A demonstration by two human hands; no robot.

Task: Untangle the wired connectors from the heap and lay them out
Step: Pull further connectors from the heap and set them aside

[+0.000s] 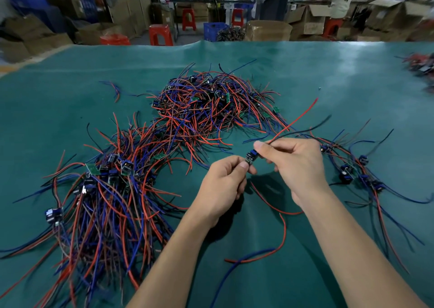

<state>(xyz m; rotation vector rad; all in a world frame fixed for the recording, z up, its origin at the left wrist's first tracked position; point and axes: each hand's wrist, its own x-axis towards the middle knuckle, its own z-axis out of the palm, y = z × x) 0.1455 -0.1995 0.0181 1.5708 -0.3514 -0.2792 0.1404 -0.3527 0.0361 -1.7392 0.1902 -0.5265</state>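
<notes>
- Both forearms reach forward over the green table mat (305, 73), hands raised and meeting near the middle
- The left hand (223, 185) is turned thumb-up, its fingers curled, pinching the near end of a small wired connector (251, 156) between thumb and forefinger
- The right hand (293, 162) comes in from the right, fingers curled, thumb and forefinger pinching the connector's far end where a red wire (303, 115) and a black wire (305, 130) run up and away; the exact grip point looks partly hidden
- The main heap (206, 106) lies beyond the hands
- A second tangle (105, 190) lies left
- Laid-out connectors (352, 171) sit right of the right hand
</notes>
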